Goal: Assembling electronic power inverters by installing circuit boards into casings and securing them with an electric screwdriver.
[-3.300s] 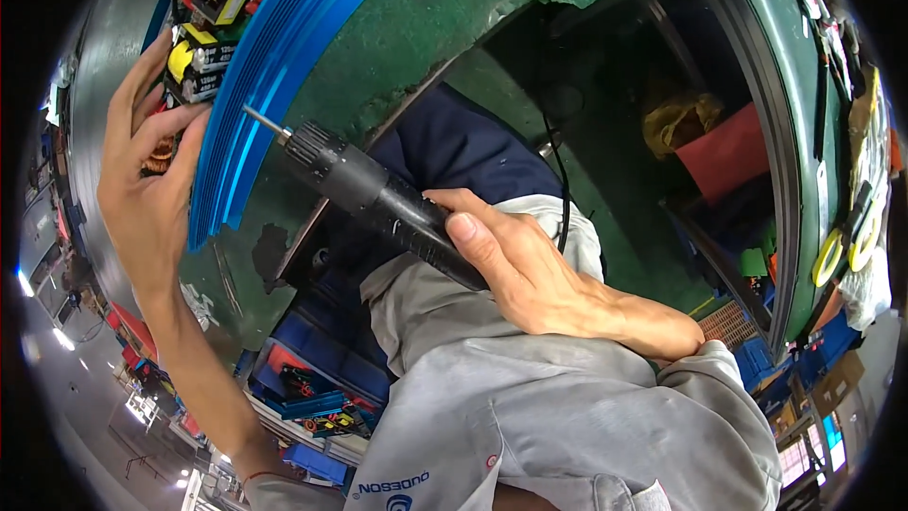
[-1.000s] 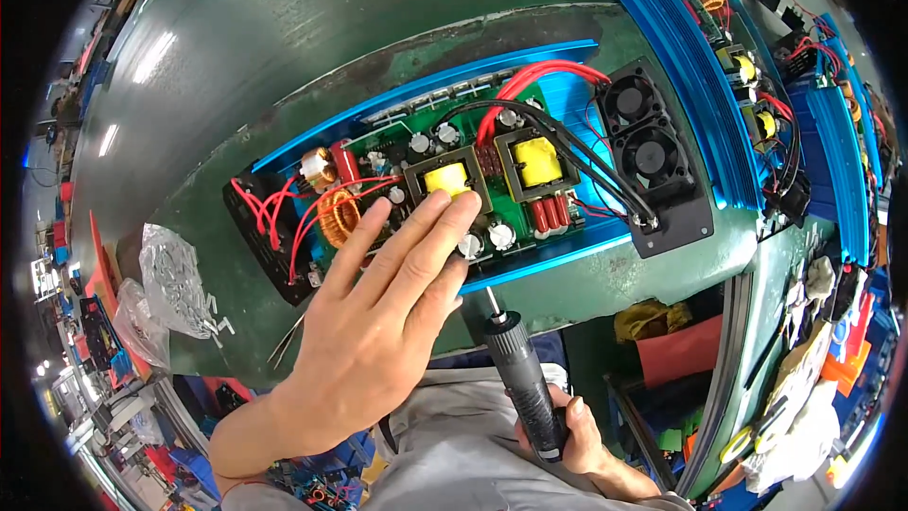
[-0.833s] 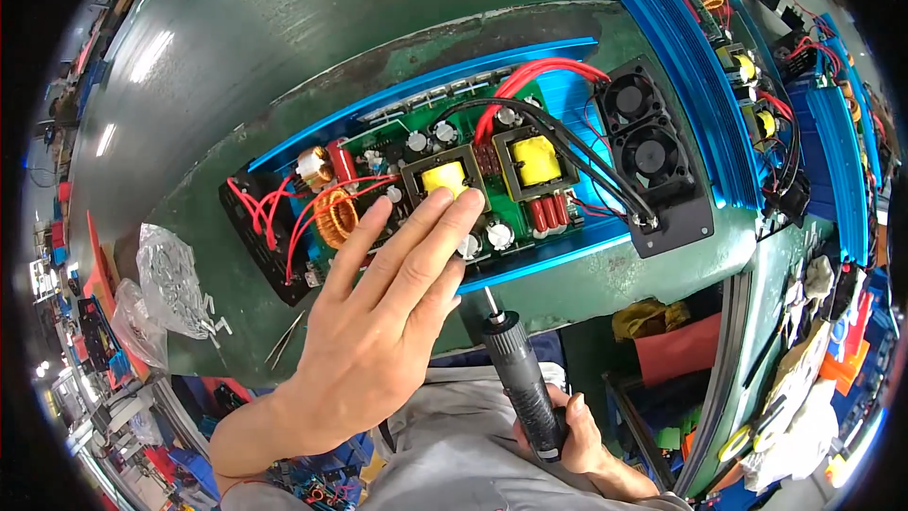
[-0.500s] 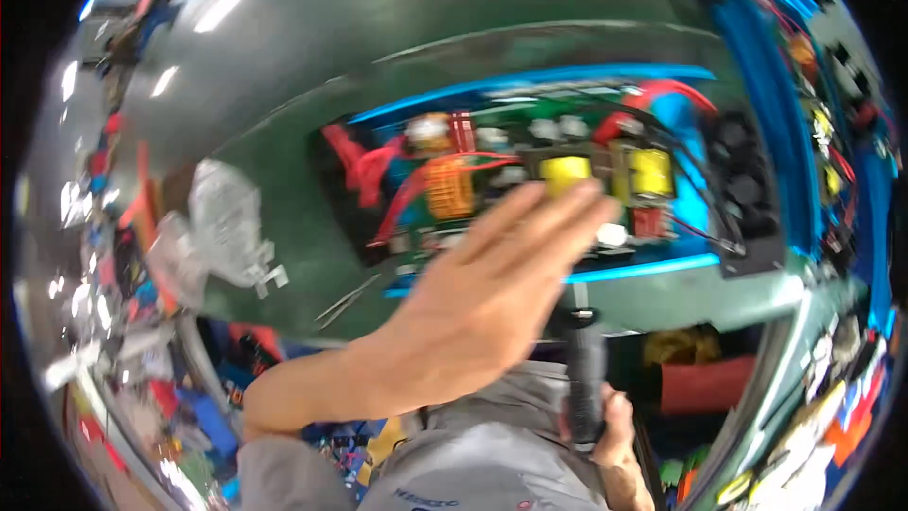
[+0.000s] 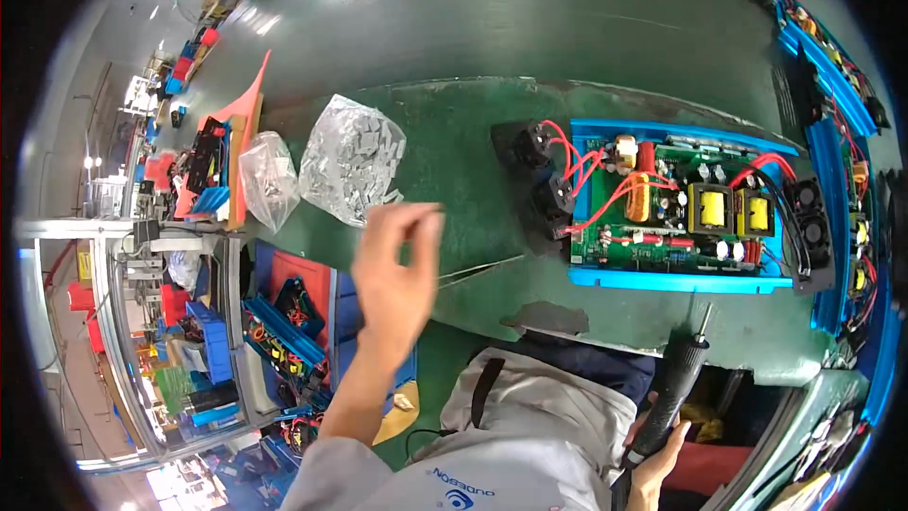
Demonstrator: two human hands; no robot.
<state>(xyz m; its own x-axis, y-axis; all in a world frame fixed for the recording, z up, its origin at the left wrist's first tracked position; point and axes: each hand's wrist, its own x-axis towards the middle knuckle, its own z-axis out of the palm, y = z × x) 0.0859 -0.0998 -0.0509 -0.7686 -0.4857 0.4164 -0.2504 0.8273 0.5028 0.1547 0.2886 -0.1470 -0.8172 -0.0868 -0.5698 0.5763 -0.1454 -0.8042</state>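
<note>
My left hand (image 5: pixel 392 270) is over the green bench, its thumb and forefinger closed in a loop; whatever may be at the fingertips is too small to make out. Just beyond it lies a clear plastic bag (image 5: pixel 352 156) of small grey pieces, with a second clear bag (image 5: pixel 269 180) to its left. Tweezers (image 5: pixel 480 270) rest on the bench beside the hand. At the bench's front edge, my right hand (image 5: pixel 662 454) grips a black electric screwdriver (image 5: pixel 673 388), bit pointing up and away. Beyond the bit sits a blue-sided circuit board assembly (image 5: pixel 681 278) with yellow transformers, red wires and black fan ends.
More blue-sided assemblies (image 5: pixel 825 227) line the right side of the bench (image 5: pixel 454 147). An orange-red sheet (image 5: pixel 248 109) and another assembly stand at the left. Below the bench's left end is a blue bin (image 5: pixel 348 308) holding assemblies and wires.
My left hand has moved left, off the circuit board assembly, to beside the bag, and its fingers have curled into a loop. The view has swung left. The screwdriver stays in my right hand.
</note>
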